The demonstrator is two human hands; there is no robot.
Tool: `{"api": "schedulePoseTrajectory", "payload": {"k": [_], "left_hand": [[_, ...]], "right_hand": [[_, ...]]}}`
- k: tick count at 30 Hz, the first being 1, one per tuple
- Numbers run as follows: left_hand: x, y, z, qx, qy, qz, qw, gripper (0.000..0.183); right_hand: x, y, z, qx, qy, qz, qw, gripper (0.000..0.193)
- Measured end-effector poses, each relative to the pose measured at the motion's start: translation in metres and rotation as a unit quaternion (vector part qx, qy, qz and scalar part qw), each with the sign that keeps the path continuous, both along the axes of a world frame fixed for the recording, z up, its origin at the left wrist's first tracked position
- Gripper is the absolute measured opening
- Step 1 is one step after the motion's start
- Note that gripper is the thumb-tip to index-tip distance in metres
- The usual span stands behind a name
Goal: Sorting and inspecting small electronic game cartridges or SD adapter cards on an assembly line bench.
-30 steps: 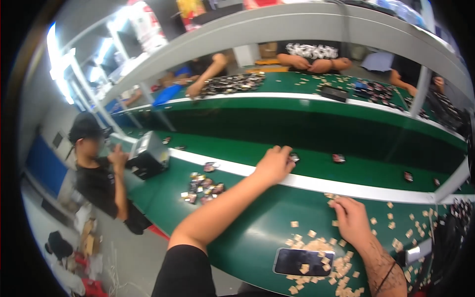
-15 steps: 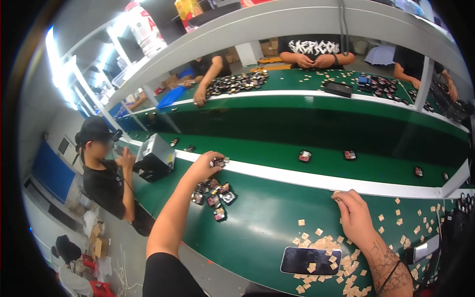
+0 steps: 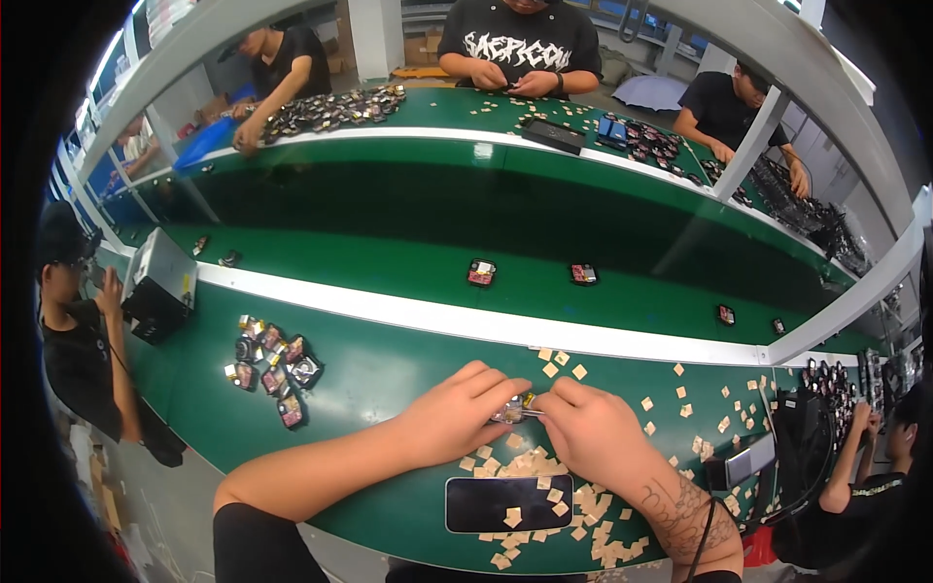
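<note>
My left hand point(image 3: 465, 416) is closed around a small black electronic module point(image 3: 507, 412) with a yellow and silvery face, above the green bench. Pressed up against the module's right side is my right hand point(image 3: 595, 428), its fingers pinched together. A thin pale bit shows at those fingertips, but what it is cannot be made out. Just below the hands lies a dark-screened phone point(image 3: 476, 505) with a few tan squares on it. Many more small tan squares point(image 3: 607, 534) are scattered around the phone and to the right. At the left sits a cluster of similar modules point(image 3: 275, 367).
Beyond a white rail point(image 3: 466, 323), several modules lie spaced along a green belt point(image 3: 389, 267). A grey box point(image 3: 165, 277) stands at the left by a co-worker. A small silver-faced device point(image 3: 748, 462) is at the right. Other people work across the belt.
My left hand has carried the module from near the cluster to the middle. The right hand has come from the rail to meet it. The view has swung to the right.
</note>
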State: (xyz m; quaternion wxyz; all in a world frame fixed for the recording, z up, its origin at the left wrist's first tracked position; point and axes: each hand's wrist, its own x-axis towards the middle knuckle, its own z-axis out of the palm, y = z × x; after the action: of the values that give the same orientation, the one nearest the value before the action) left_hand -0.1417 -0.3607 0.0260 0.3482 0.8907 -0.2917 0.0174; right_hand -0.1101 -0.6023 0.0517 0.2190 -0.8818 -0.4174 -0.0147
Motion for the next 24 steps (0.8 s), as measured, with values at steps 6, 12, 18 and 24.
{"api": "schedulePoseTrajectory", "payload": {"k": [6, 12, 18, 24], "left_hand": [[-0.002, 0.001, -0.013, -0.004, -0.040, 0.004, 0.999, 0.061], [-0.004, 0.000, -0.012, -0.019, -0.017, 0.012, 1.000, 0.057], [-0.005, 0.010, -0.008, -0.047, 0.010, 0.017, 0.999, 0.057], [-0.002, 0.017, -0.010, -0.026, 0.005, -0.027, 0.999, 0.039]], "right_hand": [[-0.002, 0.011, 0.001, -0.069, -0.027, 0.023, 0.997, 0.015], [0.021, -0.007, -0.017, 0.160, 0.231, -0.010, 0.960, 0.016], [0.024, -0.008, -0.001, 0.076, 0.184, 0.039, 0.979, 0.030], [0.028, -0.007, -0.021, 0.107, 0.118, 0.077, 0.984, 0.029]]}}
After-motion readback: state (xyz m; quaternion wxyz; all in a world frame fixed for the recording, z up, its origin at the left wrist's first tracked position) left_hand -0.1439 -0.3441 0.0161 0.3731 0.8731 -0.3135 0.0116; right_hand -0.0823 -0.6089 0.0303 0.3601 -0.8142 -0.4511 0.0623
